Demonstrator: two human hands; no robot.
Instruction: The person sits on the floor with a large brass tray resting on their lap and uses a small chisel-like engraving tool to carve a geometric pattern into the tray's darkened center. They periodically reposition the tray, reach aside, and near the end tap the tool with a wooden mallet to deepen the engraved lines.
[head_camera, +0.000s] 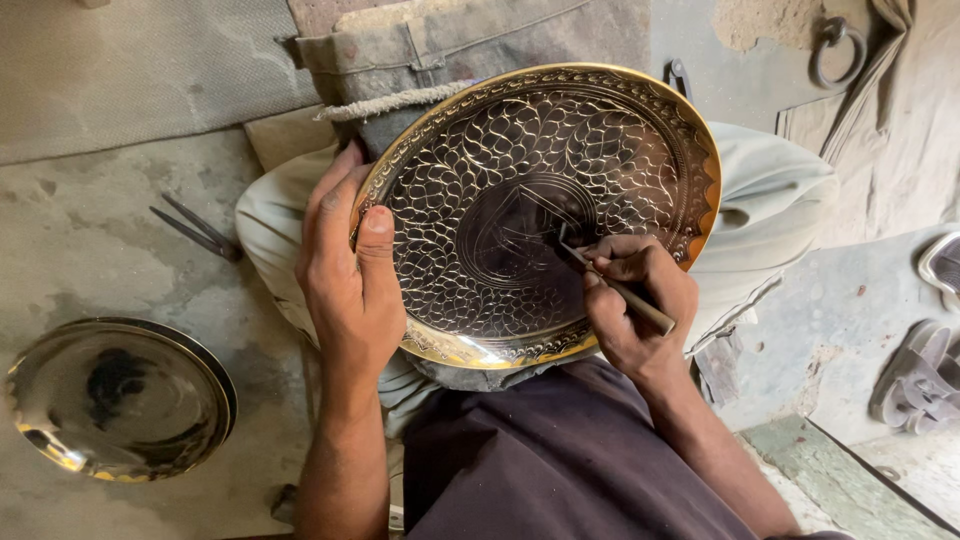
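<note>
Right at the centre, a round brass plate (540, 215) rests tilted on the person's lap, propped against the folded knees in pale trousers (770, 190). Its face is covered with an engraved net of leaf-like cells around a plainer middle circle, and its scalloped rim shines gold. The right hand (635, 305) is closed around a slim engraving tool (612, 285), held like a pen, with the tip touching the plate just inside the middle circle. The left hand (345, 270) grips the plate's left edge, the thumb lying flat on the engraved face and the fingers curled behind the rim.

Behind the plate's upper edge a grey cloth bundle (430, 50) with a twisted white cord lies across the legs. Below the plate a dark shirt (560, 460) fills the lower middle of the view.

On the concrete floor (90, 250) to the left, a pair of thin metal dividers (195, 228) lies near the knee, and further down sits a second plate (115, 400), smooth and unengraved, well apart from the hands. At upper right an iron ring (835, 50) hangs on the wall, and grey sandals (920, 385) lie at the right edge.
</note>
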